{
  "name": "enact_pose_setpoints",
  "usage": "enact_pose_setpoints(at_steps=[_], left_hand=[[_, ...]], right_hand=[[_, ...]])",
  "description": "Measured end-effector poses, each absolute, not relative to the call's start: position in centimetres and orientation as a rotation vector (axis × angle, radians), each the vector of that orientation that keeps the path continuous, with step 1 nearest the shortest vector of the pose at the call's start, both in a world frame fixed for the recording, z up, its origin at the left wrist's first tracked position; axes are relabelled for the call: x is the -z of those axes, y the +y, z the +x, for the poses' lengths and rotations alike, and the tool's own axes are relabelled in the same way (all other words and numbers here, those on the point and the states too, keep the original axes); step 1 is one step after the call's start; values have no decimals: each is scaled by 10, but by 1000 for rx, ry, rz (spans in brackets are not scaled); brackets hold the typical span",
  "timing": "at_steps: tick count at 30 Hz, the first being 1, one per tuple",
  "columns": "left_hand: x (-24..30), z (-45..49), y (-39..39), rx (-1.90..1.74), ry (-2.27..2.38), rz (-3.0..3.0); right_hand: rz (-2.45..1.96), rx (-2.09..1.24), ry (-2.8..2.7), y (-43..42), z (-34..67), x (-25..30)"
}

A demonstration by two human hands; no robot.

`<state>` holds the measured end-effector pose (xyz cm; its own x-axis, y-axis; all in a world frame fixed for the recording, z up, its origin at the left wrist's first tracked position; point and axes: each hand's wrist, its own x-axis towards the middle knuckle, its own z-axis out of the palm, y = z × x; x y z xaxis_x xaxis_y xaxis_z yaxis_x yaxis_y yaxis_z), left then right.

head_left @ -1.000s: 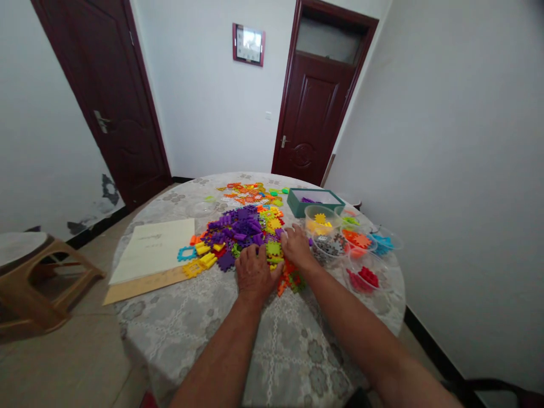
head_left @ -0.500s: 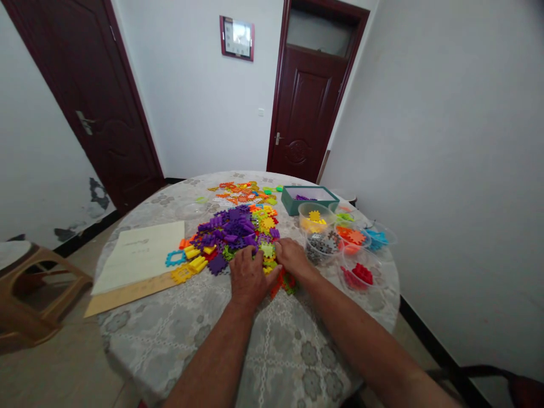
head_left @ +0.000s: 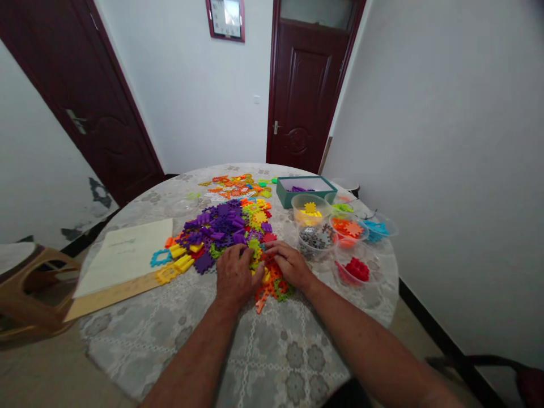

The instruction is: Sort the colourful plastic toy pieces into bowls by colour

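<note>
A heap of toothed plastic building pieces [head_left: 223, 221], mostly purple on its left side, lies in the middle of the table. My left hand [head_left: 237, 275] rests on the heap's near edge, thumb and fingers apart, beside yellow and green pieces [head_left: 255, 252]. Just to the right, the fingers of my right hand [head_left: 291, 265] are bent together at a small blue piece [head_left: 262, 247], largely hidden by the fingertips. Orange pieces [head_left: 268, 283] and a green ring-like piece [head_left: 281, 289] lie spread between and below my hands.
Clear tubs stand at right, holding yellow [head_left: 310, 211], grey [head_left: 317, 237], orange [head_left: 349, 229], blue [head_left: 377, 229] and red pieces [head_left: 356, 270]. Behind them is a green box [head_left: 287, 195] with purple pieces. Flat orange pieces [head_left: 233, 186] lie at the back, paper [head_left: 123, 252] at left.
My right hand has drawn back slightly from the heap, with a blue piece now showing at its fingertips. More orange pieces lie uncovered near me. The camera view has tilted down.
</note>
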<state>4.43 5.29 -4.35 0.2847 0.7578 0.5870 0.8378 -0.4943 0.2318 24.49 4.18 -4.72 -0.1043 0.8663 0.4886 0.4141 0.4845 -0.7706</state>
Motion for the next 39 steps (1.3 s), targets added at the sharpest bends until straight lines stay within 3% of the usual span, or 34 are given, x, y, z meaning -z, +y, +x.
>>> enact_pose_setpoints(at_steps=[9,18,27,39], left_hand=[[43,44,54,976,-1489,-2457],[47,43,56,962,-1510,-2437],[44,43,55,965,-1514,-2440],[46,43,57,952,-1515,-2445]], right_hand=[[-1298,-474,-1455,42,259,42],[-1540,-357,-1766,44,262,45],[-1465,-380,-1799,43,259,49],[-1841,-267,-1931,43,255,49]])
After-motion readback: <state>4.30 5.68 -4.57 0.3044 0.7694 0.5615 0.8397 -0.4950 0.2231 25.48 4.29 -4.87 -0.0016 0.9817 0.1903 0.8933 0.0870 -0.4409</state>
